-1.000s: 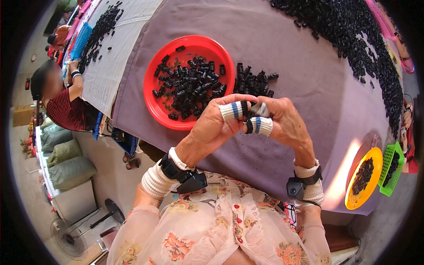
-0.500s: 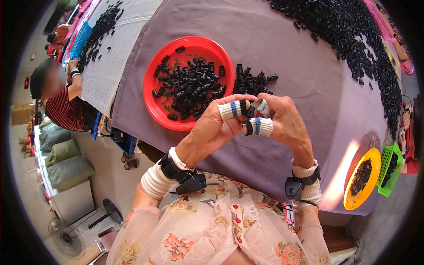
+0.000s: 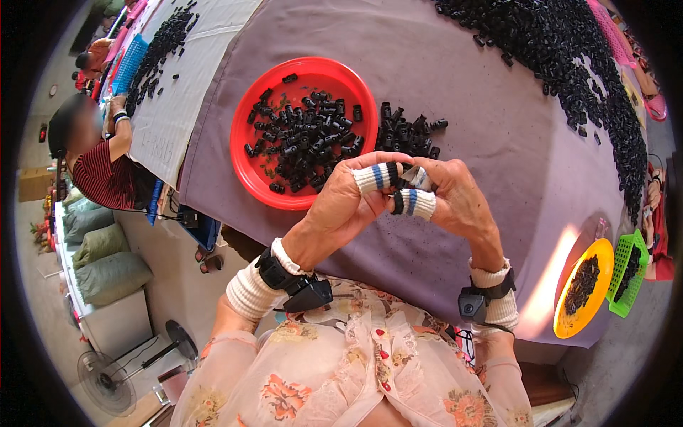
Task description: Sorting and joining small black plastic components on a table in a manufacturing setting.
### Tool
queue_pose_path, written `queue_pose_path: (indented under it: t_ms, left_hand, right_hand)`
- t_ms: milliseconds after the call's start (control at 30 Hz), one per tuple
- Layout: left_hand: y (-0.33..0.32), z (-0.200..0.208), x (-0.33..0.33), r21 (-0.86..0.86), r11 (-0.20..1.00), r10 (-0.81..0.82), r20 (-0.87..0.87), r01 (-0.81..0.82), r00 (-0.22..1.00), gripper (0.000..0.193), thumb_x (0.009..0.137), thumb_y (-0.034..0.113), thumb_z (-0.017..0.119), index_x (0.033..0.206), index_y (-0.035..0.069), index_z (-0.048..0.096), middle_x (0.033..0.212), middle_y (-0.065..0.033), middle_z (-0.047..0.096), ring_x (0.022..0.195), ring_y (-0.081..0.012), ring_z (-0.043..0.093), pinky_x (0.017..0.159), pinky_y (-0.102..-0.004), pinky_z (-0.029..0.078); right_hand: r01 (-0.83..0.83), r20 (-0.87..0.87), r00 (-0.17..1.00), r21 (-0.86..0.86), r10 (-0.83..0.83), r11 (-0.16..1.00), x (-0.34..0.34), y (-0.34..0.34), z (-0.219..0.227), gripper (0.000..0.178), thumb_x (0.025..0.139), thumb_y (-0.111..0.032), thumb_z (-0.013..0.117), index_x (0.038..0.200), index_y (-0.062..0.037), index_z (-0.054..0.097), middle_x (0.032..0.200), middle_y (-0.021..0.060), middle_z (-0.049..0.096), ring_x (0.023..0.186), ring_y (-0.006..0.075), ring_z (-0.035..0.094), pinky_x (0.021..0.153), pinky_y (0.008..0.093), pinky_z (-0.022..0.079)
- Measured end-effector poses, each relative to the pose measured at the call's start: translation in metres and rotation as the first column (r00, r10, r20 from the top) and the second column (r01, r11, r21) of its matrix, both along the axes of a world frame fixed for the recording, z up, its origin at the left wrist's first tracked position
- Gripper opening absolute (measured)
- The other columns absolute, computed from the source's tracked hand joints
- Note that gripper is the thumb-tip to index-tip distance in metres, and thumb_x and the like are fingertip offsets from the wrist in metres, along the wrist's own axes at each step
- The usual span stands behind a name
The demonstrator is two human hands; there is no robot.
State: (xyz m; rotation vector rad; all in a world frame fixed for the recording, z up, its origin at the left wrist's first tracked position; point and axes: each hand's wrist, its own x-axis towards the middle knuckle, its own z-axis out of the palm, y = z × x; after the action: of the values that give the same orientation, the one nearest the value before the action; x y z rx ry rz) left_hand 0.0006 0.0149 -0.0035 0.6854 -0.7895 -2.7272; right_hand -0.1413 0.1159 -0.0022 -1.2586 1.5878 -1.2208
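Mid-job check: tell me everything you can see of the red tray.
The round tray is bright red, plastic-looking, with a raised rim. It sits face up on the greyish-purple cloth, holding loosely heaped small black parts and scattered dark-greenish specks. Another black heap lies by its right rim. The left hand overlaps its lower-right edge in view; whether they touch, I can't tell.

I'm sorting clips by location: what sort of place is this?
Probably a small workshop for handwork: a big heap of small black parts lies on the purplish tablecloth, a red tray holds more such parts, and a co-worker is at a neighbouring table.
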Motion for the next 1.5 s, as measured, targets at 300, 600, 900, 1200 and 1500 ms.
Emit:
queue_pose_path:
  t_ms: [300, 600, 900, 1200, 1500]
  left_hand:
    - [-0.002, -0.001, -0.001, 0.117, 0.993, 0.026, -0.042, -0.02, 0.999, 0.026, 0.088, 0.012, 0.054, 0.111, 0.001, 0.053, 0.093, -0.0072, 0.061, 0.079, -0.0119, 0.059, 0.064, -0.0238, 0.05]
    - [-0.002, -0.001, -0.001, 0.047, 0.998, 0.036, -0.012, -0.036, 0.999, 0.021, 0.087, 0.012, 0.056, 0.106, 0.004, 0.053, 0.091, -0.0053, 0.06, 0.081, -0.0114, 0.059, 0.073, -0.0261, 0.05]
    - [-0.002, 0.0, 0.005, -0.106, 0.994, 0.021, 0.093, -0.011, 0.995, 0.02, 0.088, 0.01, 0.05, 0.104, -0.002, 0.053, 0.093, -0.009, 0.06, 0.086, -0.0145, 0.059, 0.078, -0.0295, 0.049]
    - [-0.037, -0.004, 0.034, -0.287, 0.946, 0.191, 0.117, -0.152, 0.975, 0.025, 0.087, 0.01, 0.05, 0.108, -0.003, 0.054, 0.088, -0.0102, 0.059, 0.075, -0.0154, 0.057, 0.075, -0.0308, 0.05]
    - [-0.076, 0.003, 0.061, -0.786, 0.614, 0.487, 0.306, -0.071, 0.818, 0.026, 0.087, 0.003, 0.046, 0.11, 0.004, 0.06, 0.096, -0.0057, 0.061, 0.078, -0.0079, 0.057, 0.066, -0.0179, 0.046]
  right_hand:
    - [0.157, 0.05, 0.987, -0.047, -0.155, 0.986, 0.002, 0.001, 0.002, 0.031, 0.068, -0.022, 0.075, 0.08, -0.0031, 0.054, 0.058, 0.002, 0.049, 0.052, 0.0082, 0.042, 0.048, 0.0245, 0.037]
    - [0.18, -0.039, 0.982, -0.128, -0.186, 0.975, 0.007, -0.001, 0.008, 0.033, 0.064, -0.008, 0.075, 0.09, -0.0061, 0.053, 0.065, 0.0027, 0.057, 0.055, 0.0085, 0.05, 0.05, 0.0236, 0.041]
    - [0.135, -0.139, 0.979, -0.096, -0.148, 0.986, 0.011, -0.001, 0.003, 0.032, 0.065, -0.009, 0.073, 0.088, -0.0061, 0.051, 0.067, 0.0093, 0.06, 0.057, 0.019, 0.06, 0.054, 0.0279, 0.046]
    - [0.399, -0.141, 0.906, -0.04, -0.4, 0.916, -0.054, -0.005, -0.025, 0.016, 0.074, -0.006, 0.062, 0.09, -0.0039, 0.06, 0.064, 0.0105, 0.06, 0.063, 0.0089, 0.058, 0.058, 0.0261, 0.046]
    - [0.403, -0.642, 0.708, 0.026, -0.294, 0.915, -0.064, -0.024, -0.066, 0.019, 0.073, -0.013, 0.056, 0.092, -0.0104, 0.062, 0.07, 0.0171, 0.062, 0.065, 0.0352, 0.059, 0.058, 0.0418, 0.046]
